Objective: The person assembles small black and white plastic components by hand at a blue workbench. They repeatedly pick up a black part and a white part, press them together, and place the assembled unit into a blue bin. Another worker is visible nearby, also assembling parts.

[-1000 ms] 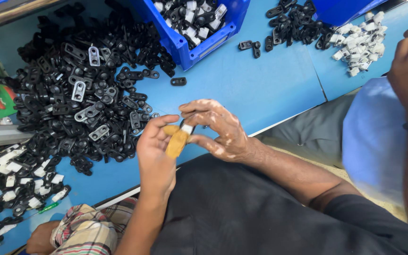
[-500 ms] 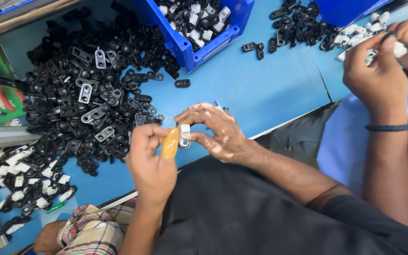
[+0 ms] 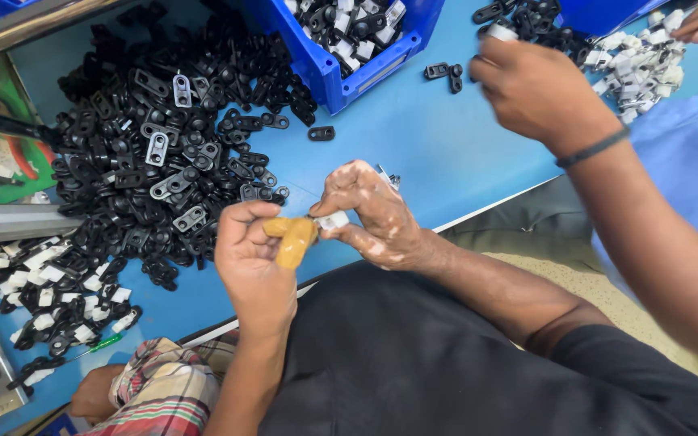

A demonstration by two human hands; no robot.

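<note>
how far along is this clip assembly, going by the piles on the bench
Done: the blue bin already holds mixed black-and-white pieces, and more lie at the bench's left edge. In hand: the left hand, a tan cover on its thumb, and the right hand pinch one small white piece between them. Left: a large heap of loose black parts, so most seems undone.
</note>
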